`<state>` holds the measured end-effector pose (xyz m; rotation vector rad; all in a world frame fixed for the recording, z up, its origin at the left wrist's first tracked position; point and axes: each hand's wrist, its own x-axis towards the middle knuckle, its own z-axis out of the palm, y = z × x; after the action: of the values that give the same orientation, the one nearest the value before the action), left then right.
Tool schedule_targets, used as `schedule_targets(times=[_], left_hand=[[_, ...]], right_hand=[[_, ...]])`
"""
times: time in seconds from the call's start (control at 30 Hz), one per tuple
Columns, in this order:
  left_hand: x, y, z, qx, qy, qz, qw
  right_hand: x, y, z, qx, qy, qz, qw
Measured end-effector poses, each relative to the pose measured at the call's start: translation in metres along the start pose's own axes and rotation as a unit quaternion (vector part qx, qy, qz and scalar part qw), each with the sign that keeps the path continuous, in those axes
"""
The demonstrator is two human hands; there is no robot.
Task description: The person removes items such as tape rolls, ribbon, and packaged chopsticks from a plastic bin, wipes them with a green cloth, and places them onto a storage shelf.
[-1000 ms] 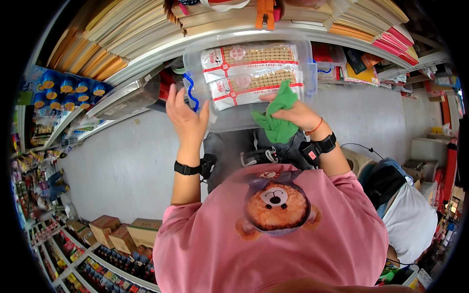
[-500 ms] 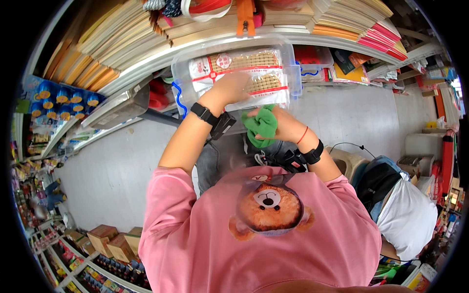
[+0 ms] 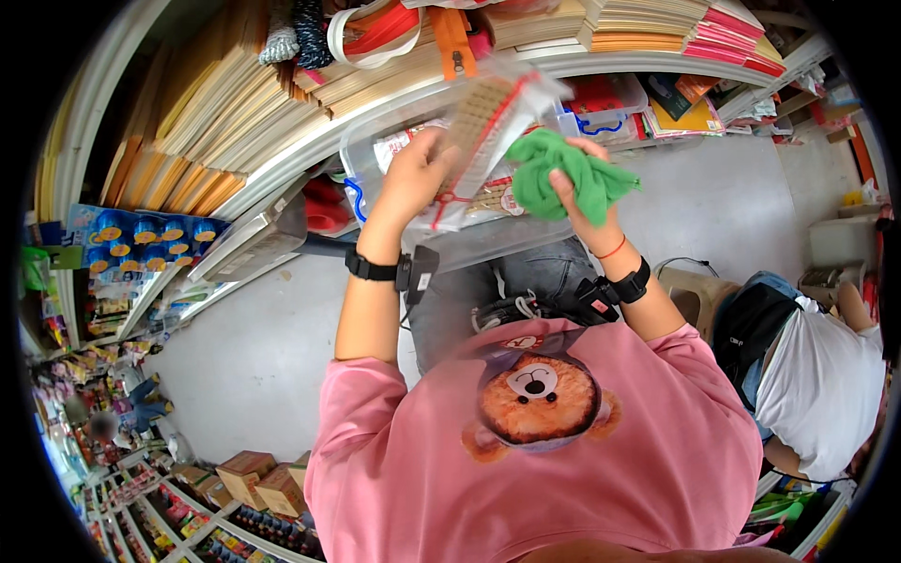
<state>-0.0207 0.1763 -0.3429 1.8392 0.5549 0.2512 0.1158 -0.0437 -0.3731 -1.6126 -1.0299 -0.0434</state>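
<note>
A clear packet [image 3: 477, 124] with red trim and rows of small tan pieces, slightly blurred, tilts up at the person's twelve o'clock, over a see-through plastic bin [image 3: 502, 241] with more packaging inside. Beyond it I see a shelf of stacked paper [image 3: 648, 30]; cardboard boxes [image 3: 251, 477] sit at eight o'clock, beside pale grey floor [image 3: 249, 357]. The left hand [image 3: 411, 180] has its fingers closed on the packet's left side; the right hand [image 3: 589, 216] has its fingers curled, gripping a crumpled green cloth [image 3: 572, 176].
</note>
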Motion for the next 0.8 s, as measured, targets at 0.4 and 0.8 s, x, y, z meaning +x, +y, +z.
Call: schedule_targets(times=[0.4,0.8], left_hand=[[-0.031,0.015,0.028,-0.386,0.158,0.106,0.903],[-0.054,0.017,0.028,-0.194,0.127,0.05,0.971]], right_hand=[[0.015,-0.021,0.035,-0.036,-0.249,-0.195,0.948],[0.011,-0.02,0.026,-0.04,-0.34,-0.066,0.937]])
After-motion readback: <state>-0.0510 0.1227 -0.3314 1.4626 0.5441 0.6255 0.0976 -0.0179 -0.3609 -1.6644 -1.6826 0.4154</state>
